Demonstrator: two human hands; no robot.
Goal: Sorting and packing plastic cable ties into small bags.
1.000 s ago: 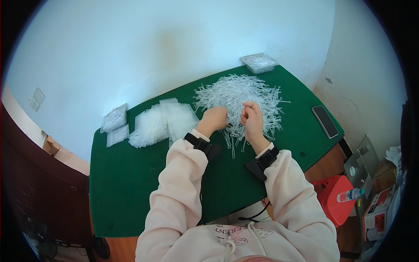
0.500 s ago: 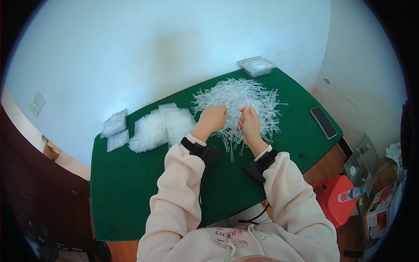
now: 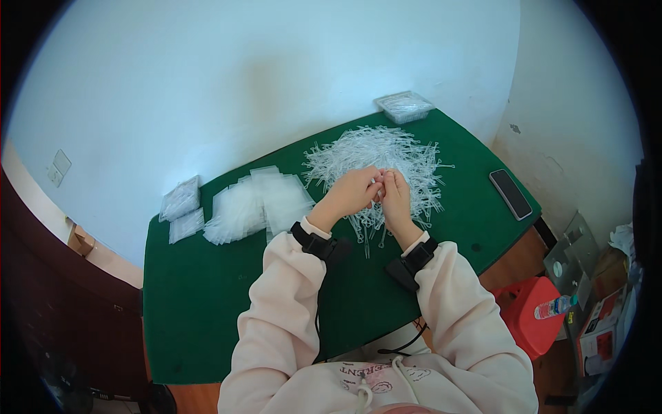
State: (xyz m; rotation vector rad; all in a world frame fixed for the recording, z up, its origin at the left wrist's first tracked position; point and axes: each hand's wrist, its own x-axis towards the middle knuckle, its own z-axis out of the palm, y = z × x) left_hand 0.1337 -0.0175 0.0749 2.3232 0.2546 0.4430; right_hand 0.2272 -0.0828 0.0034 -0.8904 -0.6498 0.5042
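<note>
One heap of clear sticks [image 3: 376, 143], too many to count; one fanned spread of clear bags [image 3: 236, 207] to its left; two packets [image 3: 181, 199]; one box [image 3: 405, 107]; one phone [image 3: 511, 194]. All lie on a green bench [image 3: 227, 303] beside a pale wall [image 3: 207, 83]; at right, one bottle [image 3: 552, 308] is on a red stool [image 3: 532, 337]. The left hand [image 3: 357, 191] and right hand [image 3: 396, 200] meet over the heap's near side, each grip curled, fingertips together; whether they pinch a stick I cannot tell.
</note>
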